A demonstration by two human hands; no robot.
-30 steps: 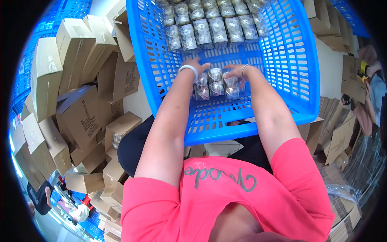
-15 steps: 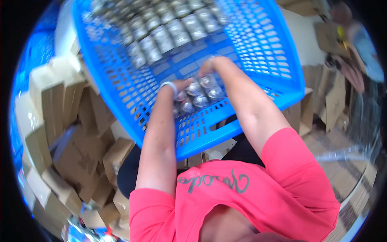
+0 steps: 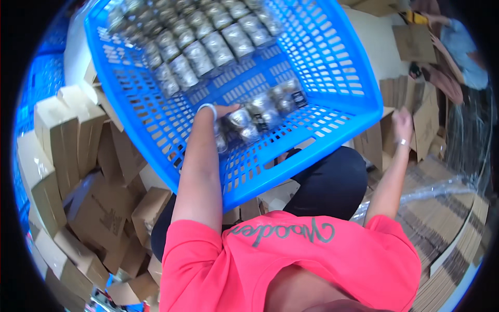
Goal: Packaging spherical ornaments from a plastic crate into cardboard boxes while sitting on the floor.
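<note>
A large blue plastic basket (image 3: 332, 138) tilts in front of me. Inside it, my left hand (image 3: 222, 111) lies open, fingers stretched to the right, against a row of small clear-wrapped packs (image 3: 265, 111) with shiny, silvery contents along the near wall. Several more wrapped packs (image 3: 200, 56) stand in close rows at the basket's far end. Between both groups the slotted basket floor shows. Outside the basket to the right, my right hand (image 3: 403, 125) is raised near cardboard boxes. Its fingers are blurred, and I see nothing in them.
Cardboard boxes (image 3: 106, 208) pile up on the left, with blue crates (image 3: 46, 78) behind them. Stacked flat cardboard (image 3: 436, 203) lies at the right beside clear plastic wrap (image 3: 431, 191). Another person (image 3: 462, 54) is at the far right. My dark-trousered leg (image 3: 332, 182) is under the basket's near edge.
My right hand has left the packs and swung out of the basket to the right. The near row of packs now shows more fully. My left hand stays beside it.
</note>
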